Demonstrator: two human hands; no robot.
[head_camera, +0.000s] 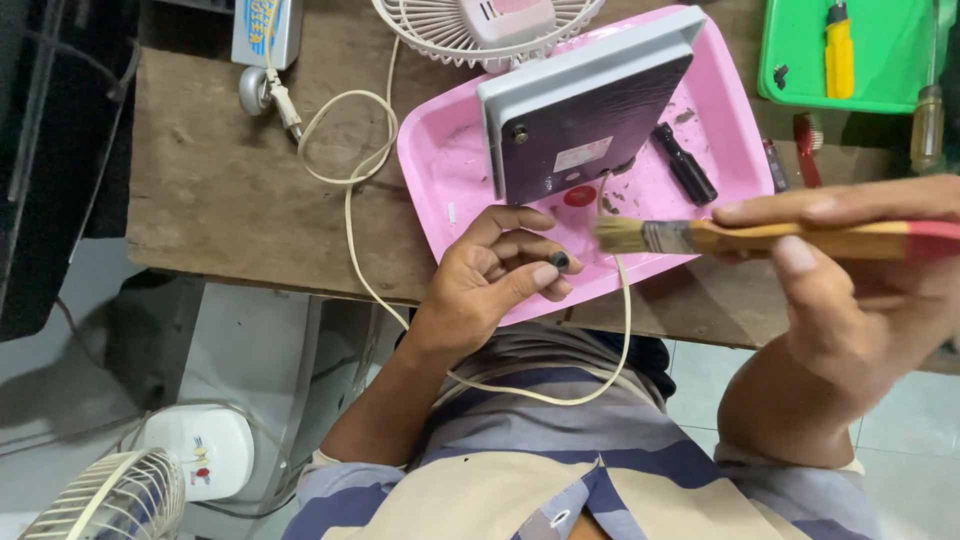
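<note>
Black and rubbery-looking, a small round part (559, 261) sits pinched between thumb and forefinger of the left hand (495, 275), over the near rim of the scuffed pink plastic tray (450, 165). Right hand (850, 290) fingers wrap a wooden-handled paintbrush (700, 237), bristles beside it; dusting seems under way, calling for light strokes.

short-sleeved shirt (560, 470) with wide grey, navy and beige stripes, a small button at the front; both forearms bare.
</note>
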